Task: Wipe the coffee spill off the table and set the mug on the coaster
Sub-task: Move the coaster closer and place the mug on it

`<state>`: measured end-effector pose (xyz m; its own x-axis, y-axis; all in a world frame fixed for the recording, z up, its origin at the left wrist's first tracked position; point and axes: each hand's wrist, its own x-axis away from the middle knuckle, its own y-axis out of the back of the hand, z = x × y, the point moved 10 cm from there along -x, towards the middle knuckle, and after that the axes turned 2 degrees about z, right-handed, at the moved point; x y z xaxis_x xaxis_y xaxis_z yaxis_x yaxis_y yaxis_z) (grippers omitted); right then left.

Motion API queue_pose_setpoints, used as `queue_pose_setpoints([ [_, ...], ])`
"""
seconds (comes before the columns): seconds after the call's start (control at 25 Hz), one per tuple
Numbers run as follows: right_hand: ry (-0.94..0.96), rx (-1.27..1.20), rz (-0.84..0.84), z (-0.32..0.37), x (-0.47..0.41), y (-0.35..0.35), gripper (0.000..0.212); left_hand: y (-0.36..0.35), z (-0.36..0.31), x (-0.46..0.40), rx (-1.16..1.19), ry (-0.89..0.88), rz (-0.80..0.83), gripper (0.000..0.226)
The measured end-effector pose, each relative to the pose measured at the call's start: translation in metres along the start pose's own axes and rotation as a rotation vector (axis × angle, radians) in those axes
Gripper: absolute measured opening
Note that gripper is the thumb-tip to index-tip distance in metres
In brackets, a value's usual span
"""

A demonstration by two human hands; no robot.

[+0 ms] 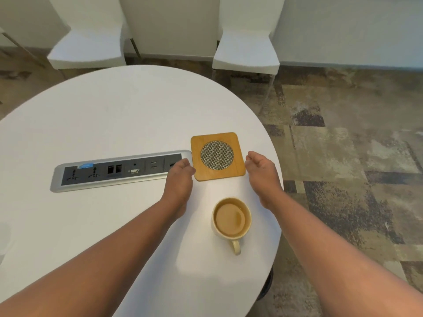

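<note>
Now both hands are hovering empty beside the coaster (218, 156): left hand (179, 179) just at its left edge, fingers loosely curled, right hand (263, 172) near its right edge, relaxed and grasping nothing. Mug (231, 219) full of coffee is sitting on the white table (114, 115), just in front of the coaster, handle pointing toward the person. Socket panel (119, 170) is lying left of the coaster.

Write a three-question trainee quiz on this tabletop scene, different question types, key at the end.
1. True or false: the mug already stands on the coaster.
2. Multiple choice: the mug's handle points (A) toward the camera wearer, (B) toward the chairs, (C) toward the socket panel.
3. Short answer: what do the left hand and right hand hold?

Key:
1. False; it stands on the table, nearer the wearer than the coaster.
2. A.
3. Nothing; both are empty, flanking the coaster.
</note>
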<state>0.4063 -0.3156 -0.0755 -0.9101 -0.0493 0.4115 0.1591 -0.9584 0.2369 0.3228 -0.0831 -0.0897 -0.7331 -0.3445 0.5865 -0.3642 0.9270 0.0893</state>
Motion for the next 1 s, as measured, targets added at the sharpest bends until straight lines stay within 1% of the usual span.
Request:
queue_pose_setpoints([
  [0.04,-0.001,0.021,-0.001,0.001,-0.004,-0.002,0.031,-0.002,0.0,-0.004,0.003,-0.004,-0.003,0.018],
  [0.08,0.002,0.044,-0.002,0.001,-0.008,-0.004,0.02,-0.004,-0.003,-0.005,0.013,-0.007,0.003,0.009],
  [0.12,0.014,0.076,0.001,0.002,-0.01,-0.006,0.016,-0.006,-0.006,-0.003,0.038,0.001,0.003,0.009],
  [0.24,0.003,0.144,-0.014,0.001,-0.016,-0.008,0.018,-0.007,-0.004,-0.006,0.09,0.03,-0.009,0.015],
  [0.36,-0.051,0.111,-0.05,-0.005,-0.023,-0.004,0.014,-0.007,0.002,-0.011,0.13,0.064,-0.008,0.031],
  [0.4,-0.077,0.056,-0.067,-0.009,-0.026,-0.001,0.016,-0.005,0.004,-0.015,0.128,0.059,-0.015,0.03],
  [0.52,-0.159,-0.089,-0.088,-0.024,-0.033,0.003,0.033,-0.003,0.005,-0.021,0.151,0.024,-0.025,0.02],
  [0.56,-0.176,-0.124,-0.089,-0.028,-0.035,0.004,0.035,-0.002,0.003,-0.022,0.159,0.006,-0.024,0.021],
  [0.64,-0.164,-0.187,-0.076,-0.025,-0.033,0.003,0.034,0.0,-0.004,-0.021,0.177,-0.035,-0.019,0.024],
  [0.8,-0.037,-0.265,-0.028,0.025,-0.011,0.0,0.033,0.013,-0.029,-0.005,0.269,-0.116,0.041,0.03],
  [0.92,0.074,-0.252,0.028,0.076,0.019,-0.015,0.035,0.044,-0.047,0.015,0.307,-0.172,0.018,0.027],
  [1.0,0.116,-0.189,0.043,0.101,0.045,-0.034,0.036,0.075,-0.055,0.032,0.312,-0.206,-0.016,0.026],
])
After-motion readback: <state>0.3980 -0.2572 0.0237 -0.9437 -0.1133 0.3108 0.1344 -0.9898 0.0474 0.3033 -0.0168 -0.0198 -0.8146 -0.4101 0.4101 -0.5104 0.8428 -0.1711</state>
